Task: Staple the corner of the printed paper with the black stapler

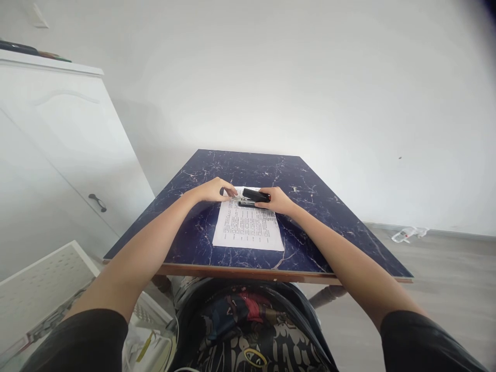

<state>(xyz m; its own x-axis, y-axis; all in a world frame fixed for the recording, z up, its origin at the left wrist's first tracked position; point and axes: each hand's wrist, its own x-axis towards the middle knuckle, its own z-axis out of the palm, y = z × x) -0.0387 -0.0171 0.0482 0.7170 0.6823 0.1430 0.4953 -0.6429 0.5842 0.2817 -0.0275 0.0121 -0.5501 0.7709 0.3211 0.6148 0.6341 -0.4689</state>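
A printed sheet of paper [248, 227] lies on the dark blue marble-patterned table [329, 217]. A black stapler [255, 196] sits across the paper's far edge, its upper arm raised a little. My right hand [278, 201] grips the stapler from the right side. My left hand [215, 189] rests at the paper's far left corner, fingers curled and fingertips pressing the sheet next to the stapler's mouth.
A white cabinet [58, 155] with a dark handle stands to the left. A white perforated board [42, 279] leans below it. A plastic bottle [406, 235] lies on the grey floor at the right, by the white wall.
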